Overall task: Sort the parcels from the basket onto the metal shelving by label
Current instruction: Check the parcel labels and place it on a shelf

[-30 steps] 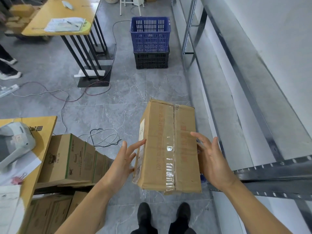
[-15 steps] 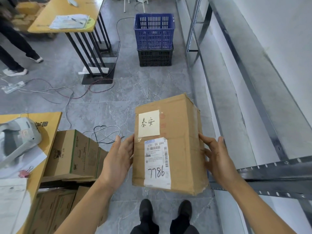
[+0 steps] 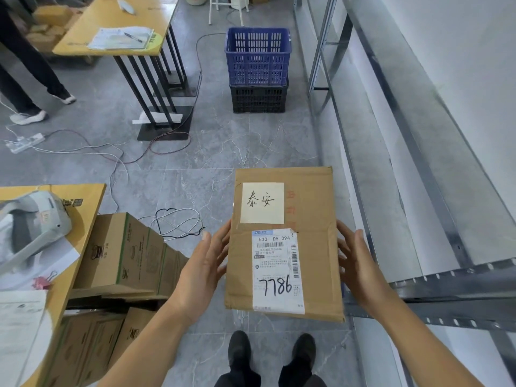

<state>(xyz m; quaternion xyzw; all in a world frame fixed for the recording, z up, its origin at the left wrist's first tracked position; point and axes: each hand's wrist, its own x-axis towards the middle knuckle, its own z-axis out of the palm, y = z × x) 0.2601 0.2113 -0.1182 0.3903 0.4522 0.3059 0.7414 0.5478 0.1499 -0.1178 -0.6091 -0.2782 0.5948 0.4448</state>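
I carry a brown cardboard parcel at waist height, label side up. It bears a pale handwritten note and a printed shipping label marked 7786. My left hand presses its left side and my right hand its right side, both with fingers nearly straight. The blue basket stands ahead on a black crate; what it holds is hidden. The metal shelving runs along the right wall, and its perforated rail is just right of the parcel.
A yellow table at my left holds a white headset and papers. Brown cartons are stacked beside it. Cables and a power strip lie on the floor. A person's legs stand by a far table.
I have turned the parcel from its taped side to its label side, now lying flatter toward me. The person at the left has stepped further into view.
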